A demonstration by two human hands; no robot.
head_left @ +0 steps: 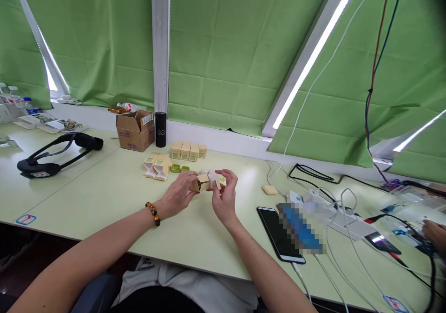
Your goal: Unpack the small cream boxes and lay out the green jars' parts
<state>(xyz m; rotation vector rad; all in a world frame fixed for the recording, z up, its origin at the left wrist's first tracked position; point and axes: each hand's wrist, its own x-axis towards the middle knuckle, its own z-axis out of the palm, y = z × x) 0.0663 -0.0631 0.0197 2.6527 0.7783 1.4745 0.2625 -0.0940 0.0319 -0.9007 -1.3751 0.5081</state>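
Over the middle of the table, my left hand (178, 193) grips a small beige cardboard box (202, 183) from its left side, and the box's open end faces me. My right hand (226, 200) is at the box's right end, thumb pressed to its pale flap and fingers curled above; part of that end is hidden. Whitish pieces show just behind the box, too covered to make out. Left of it lie small green pieces (175, 168). Two opened small boxes (160, 169) with white insides rest beside these. Several closed small boxes (185, 151) stand in a row behind.
At the back are a brown carton (134, 134) and a black tumbler (160, 129). A black headset (57, 155) lies left. On the right are a phone (277, 234), a beige piece (269, 190), a power strip (351, 227) and tangled cables. Another person's hand (435, 233) shows at the right edge.
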